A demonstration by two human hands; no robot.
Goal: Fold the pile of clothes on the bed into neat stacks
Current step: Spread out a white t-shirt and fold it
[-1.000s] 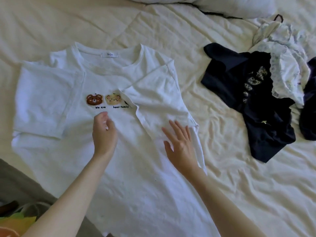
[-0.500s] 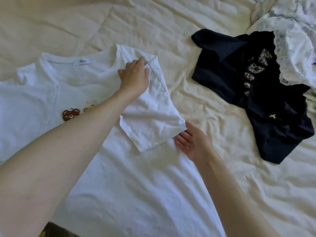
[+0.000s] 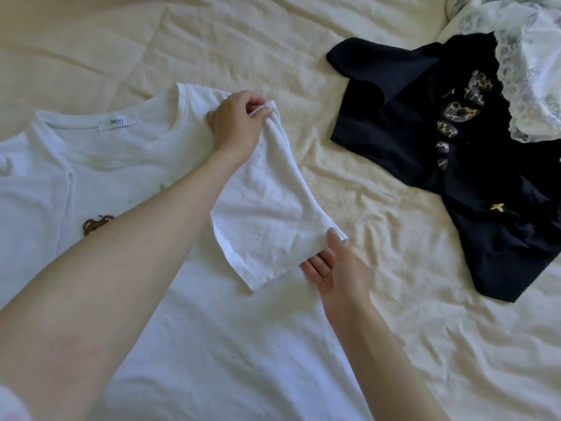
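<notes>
A white T-shirt (image 3: 212,344) with a small bear print lies face up across the bed, collar toward the far side. Its right sleeve (image 3: 267,214) is folded in over the chest. My left hand (image 3: 235,123) pinches the shoulder seam at the top of that sleeve. My right hand (image 3: 337,265) holds the sleeve's lower corner, thumb on top and fingers underneath. The left forearm crosses the shirt and hides most of the print.
A dark navy garment (image 3: 440,153) with a leopard-pattern print lies crumpled to the right. A white lace-trimmed garment (image 3: 528,65) overlaps its far corner. Wrinkled cream bedding (image 3: 212,41) lies beneath everything.
My left hand went from the shirt's chest up to the right shoulder and now pinches the seam. My right hand slid under the sleeve corner and took hold of it. The view shifted right.
</notes>
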